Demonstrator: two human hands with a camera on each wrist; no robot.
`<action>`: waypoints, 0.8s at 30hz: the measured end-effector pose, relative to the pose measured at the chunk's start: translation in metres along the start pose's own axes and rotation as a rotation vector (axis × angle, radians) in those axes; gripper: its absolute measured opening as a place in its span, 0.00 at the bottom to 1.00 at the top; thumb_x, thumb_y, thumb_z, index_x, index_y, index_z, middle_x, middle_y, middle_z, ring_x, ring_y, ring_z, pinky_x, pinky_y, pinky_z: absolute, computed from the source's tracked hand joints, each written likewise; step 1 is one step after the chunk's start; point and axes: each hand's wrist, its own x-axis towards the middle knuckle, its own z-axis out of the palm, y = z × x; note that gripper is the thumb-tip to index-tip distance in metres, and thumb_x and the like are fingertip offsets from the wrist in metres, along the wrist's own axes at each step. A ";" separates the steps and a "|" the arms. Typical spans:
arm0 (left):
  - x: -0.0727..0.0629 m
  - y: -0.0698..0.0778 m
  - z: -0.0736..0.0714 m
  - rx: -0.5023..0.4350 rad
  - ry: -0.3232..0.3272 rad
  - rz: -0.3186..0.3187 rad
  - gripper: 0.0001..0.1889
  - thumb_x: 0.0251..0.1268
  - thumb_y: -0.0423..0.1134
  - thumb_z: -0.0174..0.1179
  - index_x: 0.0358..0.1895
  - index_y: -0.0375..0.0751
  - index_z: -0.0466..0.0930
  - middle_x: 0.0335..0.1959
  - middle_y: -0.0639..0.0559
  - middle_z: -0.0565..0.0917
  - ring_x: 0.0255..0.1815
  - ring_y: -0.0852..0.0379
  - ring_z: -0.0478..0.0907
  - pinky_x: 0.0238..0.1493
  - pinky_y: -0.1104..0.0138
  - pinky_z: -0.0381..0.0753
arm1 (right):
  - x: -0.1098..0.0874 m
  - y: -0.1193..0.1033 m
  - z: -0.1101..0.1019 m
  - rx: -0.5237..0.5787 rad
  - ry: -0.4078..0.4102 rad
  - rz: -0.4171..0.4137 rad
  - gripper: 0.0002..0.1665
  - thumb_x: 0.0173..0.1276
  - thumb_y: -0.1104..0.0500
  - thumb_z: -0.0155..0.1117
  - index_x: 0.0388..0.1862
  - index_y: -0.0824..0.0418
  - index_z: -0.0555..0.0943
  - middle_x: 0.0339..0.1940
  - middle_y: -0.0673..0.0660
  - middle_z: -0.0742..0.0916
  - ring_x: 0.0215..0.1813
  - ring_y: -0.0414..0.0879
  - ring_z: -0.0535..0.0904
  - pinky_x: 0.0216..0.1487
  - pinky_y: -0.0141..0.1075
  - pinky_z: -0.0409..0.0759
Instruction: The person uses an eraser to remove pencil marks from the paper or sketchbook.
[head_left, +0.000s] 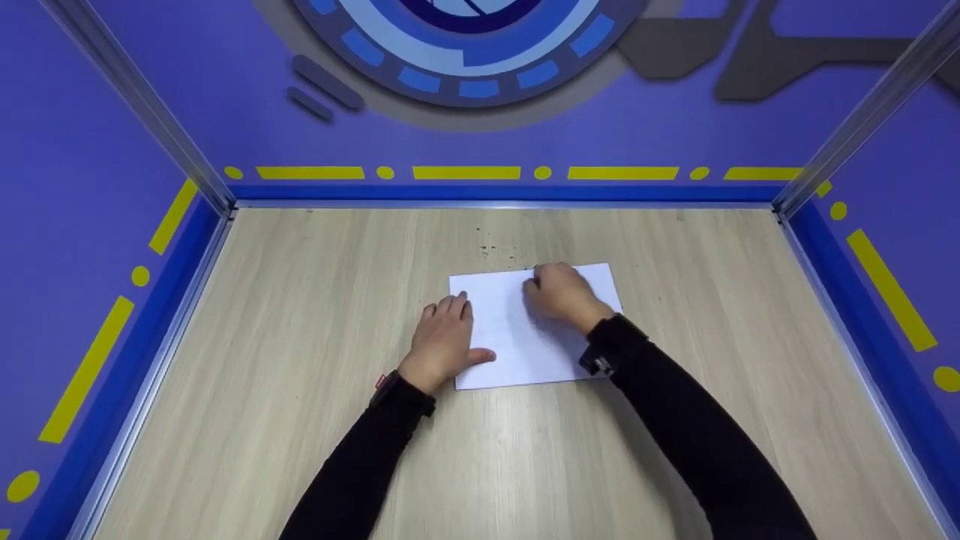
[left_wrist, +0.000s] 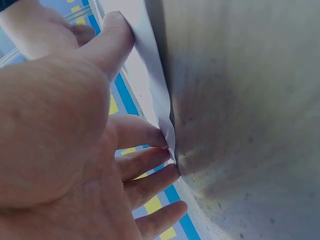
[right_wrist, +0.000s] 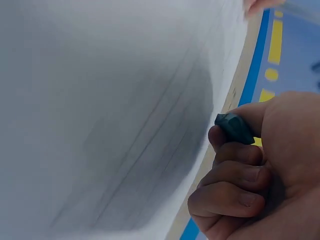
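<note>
A white sheet of paper (head_left: 499,367) lies on the table, with faint grey lines and smudges across it in the right wrist view. My left hand (head_left: 442,341) rests on its left edge, fingers spread and straight, thumb reaching onto the sheet. In the left wrist view the fingertips meet the table beside the paper's edge. Over the upper right part of the sheet, my right hand (head_left: 561,291) pinches a small dark green eraser (right_wrist: 235,129) between thumb and index finger. The other fingers of that hand are curled into the palm.
Dark crumbs (head_left: 485,251) are scattered on the wood-grain table (head_left: 315,315) just beyond the paper. Purple panels with yellow marks (head_left: 466,172) enclose the table at the back and both sides, joined by metal posts (head_left: 150,112) at the corners.
</note>
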 end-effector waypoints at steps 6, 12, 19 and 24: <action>0.000 0.001 0.002 -0.008 0.022 0.013 0.57 0.68 0.73 0.69 0.84 0.29 0.66 0.87 0.36 0.68 0.87 0.40 0.65 0.85 0.46 0.67 | 0.008 -0.022 0.016 -0.069 0.011 -0.054 0.21 0.83 0.52 0.58 0.34 0.64 0.86 0.43 0.66 0.92 0.50 0.62 0.89 0.58 0.57 0.87; 0.001 0.002 0.001 0.015 0.018 0.007 0.58 0.68 0.74 0.67 0.85 0.29 0.65 0.88 0.37 0.67 0.88 0.40 0.64 0.86 0.46 0.66 | 0.010 -0.008 0.009 -0.059 0.040 -0.066 0.18 0.81 0.54 0.60 0.36 0.65 0.87 0.43 0.66 0.92 0.49 0.63 0.89 0.56 0.57 0.88; 0.002 0.000 0.003 0.013 -0.004 0.002 0.58 0.69 0.74 0.67 0.85 0.30 0.64 0.89 0.37 0.65 0.89 0.41 0.62 0.87 0.47 0.65 | 0.003 0.033 -0.010 0.011 0.041 -0.030 0.18 0.82 0.54 0.59 0.37 0.65 0.86 0.46 0.68 0.92 0.51 0.63 0.88 0.59 0.58 0.86; 0.000 -0.002 0.002 0.016 -0.008 -0.006 0.57 0.70 0.74 0.66 0.86 0.30 0.64 0.89 0.38 0.65 0.89 0.41 0.62 0.86 0.47 0.65 | -0.003 0.073 -0.028 0.014 0.051 0.010 0.19 0.81 0.53 0.58 0.30 0.62 0.82 0.38 0.65 0.88 0.43 0.60 0.84 0.48 0.52 0.82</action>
